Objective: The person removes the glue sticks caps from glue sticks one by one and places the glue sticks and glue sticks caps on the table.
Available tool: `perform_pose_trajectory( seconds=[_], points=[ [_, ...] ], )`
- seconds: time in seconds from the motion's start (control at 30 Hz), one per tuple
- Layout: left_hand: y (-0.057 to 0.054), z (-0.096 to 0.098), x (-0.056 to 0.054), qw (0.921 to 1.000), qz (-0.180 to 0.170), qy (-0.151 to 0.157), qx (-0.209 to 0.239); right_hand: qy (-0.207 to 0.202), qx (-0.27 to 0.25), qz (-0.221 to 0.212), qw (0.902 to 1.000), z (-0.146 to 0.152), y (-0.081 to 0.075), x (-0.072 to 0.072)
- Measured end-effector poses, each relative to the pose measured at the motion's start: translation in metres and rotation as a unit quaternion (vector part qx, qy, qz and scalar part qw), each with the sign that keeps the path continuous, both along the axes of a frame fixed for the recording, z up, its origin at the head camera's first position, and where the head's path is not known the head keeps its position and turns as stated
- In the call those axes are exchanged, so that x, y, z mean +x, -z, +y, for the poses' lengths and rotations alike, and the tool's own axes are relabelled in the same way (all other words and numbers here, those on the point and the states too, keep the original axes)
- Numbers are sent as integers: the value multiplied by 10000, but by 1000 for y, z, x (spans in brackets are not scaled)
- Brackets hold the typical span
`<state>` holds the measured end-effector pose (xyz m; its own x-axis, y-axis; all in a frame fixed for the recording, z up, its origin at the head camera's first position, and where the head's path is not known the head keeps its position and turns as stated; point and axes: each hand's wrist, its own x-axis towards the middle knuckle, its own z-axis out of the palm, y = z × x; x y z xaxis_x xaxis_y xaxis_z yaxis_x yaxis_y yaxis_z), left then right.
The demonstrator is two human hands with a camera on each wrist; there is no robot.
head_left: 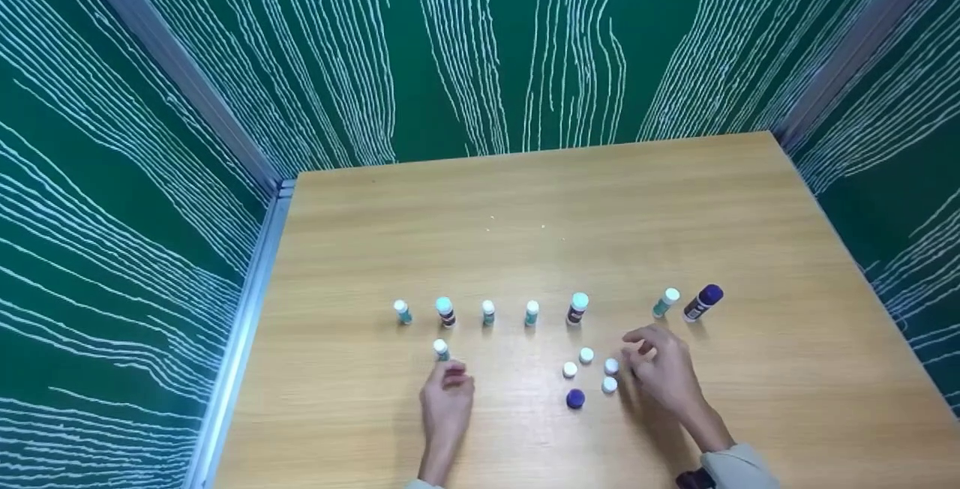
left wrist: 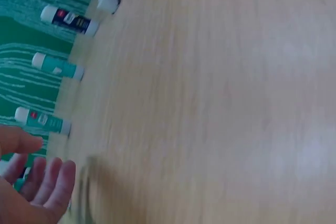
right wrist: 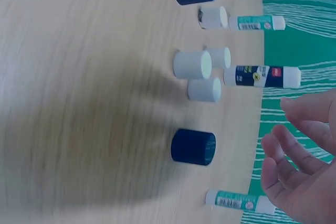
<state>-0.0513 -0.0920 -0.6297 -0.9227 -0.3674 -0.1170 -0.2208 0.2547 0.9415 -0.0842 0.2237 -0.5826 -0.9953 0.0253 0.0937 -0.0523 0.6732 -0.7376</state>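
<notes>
My left hand [head_left: 448, 403] is just in front of a teal glue stick with a white top [head_left: 441, 349], fingertips close to its base. In the left wrist view the thumb and fingers of this hand [left wrist: 37, 177] are apart. My right hand [head_left: 664, 369] hovers beside several loose white caps [head_left: 586, 355], its fingers loosely bent and holding nothing. A dark blue cap [head_left: 575, 398] stands in front of the white ones. In the right wrist view another dark blue cap [right wrist: 193, 147] stands close to the right hand, and it is hidden in the head view.
A row of upright glue sticks stands behind the hands, among them a teal one [head_left: 488, 313] and a navy one [head_left: 577, 309]. Farther right are a teal stick [head_left: 665, 302] and a larger purple-topped one [head_left: 703, 302]. Green walls with white lines surround the wooden table [head_left: 450, 249].
</notes>
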Motion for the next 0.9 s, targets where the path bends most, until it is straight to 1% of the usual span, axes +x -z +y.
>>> perform_pose_trajectory(
  seconds=[0.07,0.13,0.17,0.2,0.23,0.33,0.4,0.43,0.47,0.53,0.73,0.9],
  points=[
    [2,7,1,9990,223,314,233,91,-19,108,9999,4,-2,2],
    [3,15,0,9963,315,611,510,168,-39,167,9997,7,-3,4],
    [2,18,0,9947,301,761,629,216,-32,179,9996,9,-4,4],
    [-3,23,0,9930,276,888,722,259,-30,158,9995,11,-5,5],
    [-5,28,-1,9914,253,1004,800,311,-22,137,9994,14,-6,6],
    [-6,43,-4,9857,294,1338,979,465,-65,-8,9989,21,-8,7],
    [-4,52,-8,9832,354,1473,1014,565,-57,-66,9984,26,-9,7],
    [1,56,-11,9819,382,1533,1041,610,-54,-65,9981,27,-9,6],
    [4,59,-13,9802,424,1603,1085,646,-32,-62,9979,29,-10,6],
    [5,67,-18,9785,413,1691,1105,726,33,-4,9974,32,-10,4],
    [-2,95,-33,9714,626,1960,1186,1005,89,251,9946,41,-12,-3],
    [-6,116,-41,9635,871,2234,1191,1104,16,902,9898,45,-11,-10]
  ],
)
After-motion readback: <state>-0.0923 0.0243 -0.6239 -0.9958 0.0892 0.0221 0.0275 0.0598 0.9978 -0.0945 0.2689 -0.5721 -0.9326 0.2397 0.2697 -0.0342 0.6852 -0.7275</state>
